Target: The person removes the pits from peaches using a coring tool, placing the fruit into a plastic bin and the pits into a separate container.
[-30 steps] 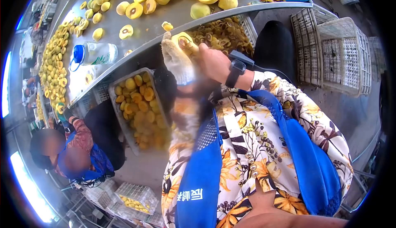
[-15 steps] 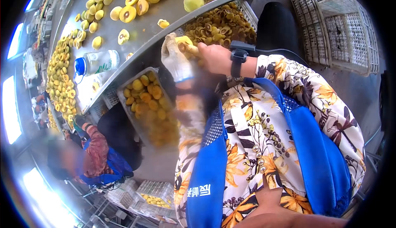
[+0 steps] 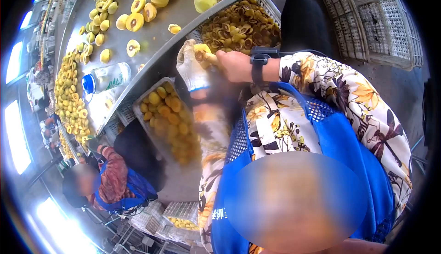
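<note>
Fruit [image 3: 201,52], gripped in curled fingers of gloved left hand [image 3: 187,70], just off near edge of metal table [image 3: 158,31]. Bare right hand [image 3: 235,66]: fingers closed beside fruit, grip contents indiscernible. On table: bottle [image 3: 108,78]. Below table edge: crate [image 3: 272,8] of cut pieces.
</note>
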The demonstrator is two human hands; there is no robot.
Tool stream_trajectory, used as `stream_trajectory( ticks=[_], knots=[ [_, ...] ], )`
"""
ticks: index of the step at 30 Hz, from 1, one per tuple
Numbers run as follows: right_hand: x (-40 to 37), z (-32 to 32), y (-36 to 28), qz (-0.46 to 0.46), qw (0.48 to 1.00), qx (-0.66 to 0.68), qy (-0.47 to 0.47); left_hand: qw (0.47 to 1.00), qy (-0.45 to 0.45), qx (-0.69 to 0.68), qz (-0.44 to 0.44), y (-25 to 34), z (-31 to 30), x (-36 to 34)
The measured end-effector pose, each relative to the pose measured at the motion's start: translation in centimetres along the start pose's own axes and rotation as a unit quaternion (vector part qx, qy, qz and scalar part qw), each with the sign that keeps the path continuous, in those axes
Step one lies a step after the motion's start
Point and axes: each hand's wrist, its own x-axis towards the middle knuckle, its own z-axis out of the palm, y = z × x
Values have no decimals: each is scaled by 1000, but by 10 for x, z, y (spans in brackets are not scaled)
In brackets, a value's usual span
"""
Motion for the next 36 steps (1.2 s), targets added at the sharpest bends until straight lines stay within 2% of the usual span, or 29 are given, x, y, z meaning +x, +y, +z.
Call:
stream_trajectory(
  ticks=[2,5,8,11,17,20,21,22,24,27,29,32,34,35,36],
  knots=[
    [3,5,0,-20,999,25,33,999,23,-6,31,2,7,-6],
    [2,17,-5,-50,988,58,137,994,67,-22,86,9,28,-19],
    [2,1,-11,-35,993,37,106,991,72,-69,94,7,34,-17],
    [-1,-6,-13,-60,992,28,111,987,26,-79,137,-8,24,-8],
    [-1,3,-12,-10,990,71,125,987,58,-27,148,-6,27,-13],
    [3,12,-10,-13,996,48,75,990,93,0,106,3,31,-19],
    [0,8,-12,35,996,74,38,989,102,12,107,0,28,-16],
    [-3,1,-16,42,997,68,25,992,100,-4,80,7,30,-21],
    [-8,-9,-21,51,997,54,-6,998,22,-25,55,7,15,-15],
    [-6,-8,-4,18,999,14,-43,999,-32,9,26,1,2,-2],
    [-2,-11,-1,-8,999,5,-47,999,-42,-14,19,1,1,-1],
    [3,-17,-13,45,997,24,-51,998,-44,-30,32,10,5,-16],
    [6,-12,-16,100,985,128,-56,995,-29,-87,37,13,16,-30],
    [-2,-19,-31,129,976,158,-72,991,-65,-77,85,-7,3,-16],
    [-7,-22,-39,160,965,188,-90,993,5,-104,63,-7,10,-16]
  ],
)
